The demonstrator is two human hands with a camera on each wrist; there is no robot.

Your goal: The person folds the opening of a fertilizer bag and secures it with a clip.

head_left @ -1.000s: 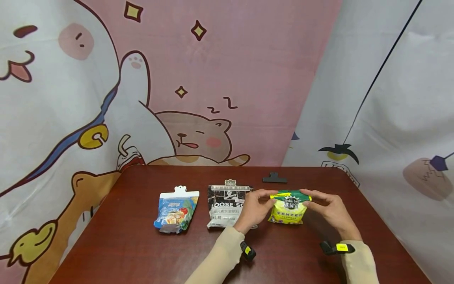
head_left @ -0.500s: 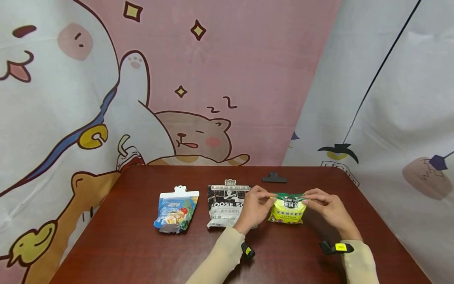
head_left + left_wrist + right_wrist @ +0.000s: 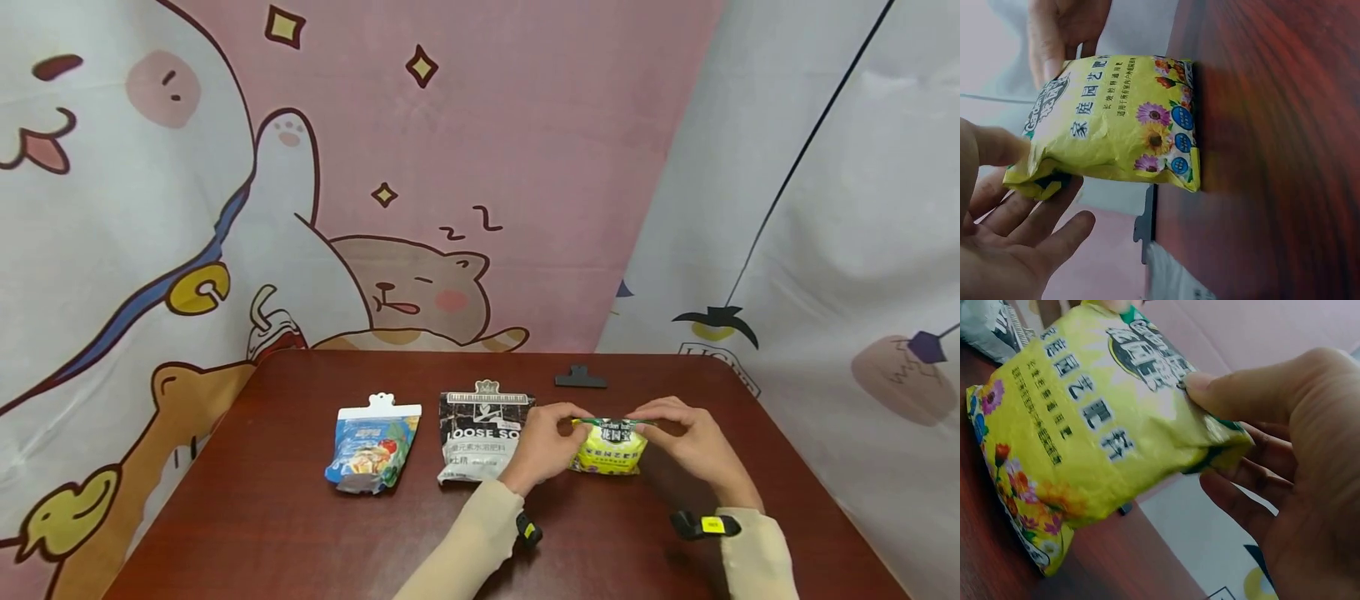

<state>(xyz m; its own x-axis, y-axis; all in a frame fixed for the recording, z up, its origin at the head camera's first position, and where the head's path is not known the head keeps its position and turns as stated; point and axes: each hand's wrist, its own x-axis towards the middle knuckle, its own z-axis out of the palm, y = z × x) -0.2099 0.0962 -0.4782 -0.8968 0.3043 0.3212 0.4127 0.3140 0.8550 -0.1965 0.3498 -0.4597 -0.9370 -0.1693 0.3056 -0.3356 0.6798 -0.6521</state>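
Note:
A yellow fertilizer bag (image 3: 611, 450) with a green top and printed flowers stands upright on the table, right of the middle. My left hand (image 3: 551, 442) pinches its upper left corner between thumb and fingers. At the upper right corner my right hand (image 3: 693, 446) pinches it the same way. The bag's top is folded over, its green part mostly out of sight from the head. In the left wrist view the fertilizer bag (image 3: 1110, 119) shows its flowered lower edge against the table. The right wrist view has my thumb on the front of the fertilizer bag (image 3: 1085, 425), fingers behind.
A black clip (image 3: 580, 377) lies behind the bag. To the left, a black and white bag (image 3: 480, 450) carries a silver clip (image 3: 487, 392), and a blue bag (image 3: 371, 454) has a white clip (image 3: 379, 407). The brown table (image 3: 300, 533) ends at a cartoon-printed cloth.
The bag's green top has been folded down, so the bag looks shorter. Both hands have kept their grip and lowered slightly, drawing a little closer together.

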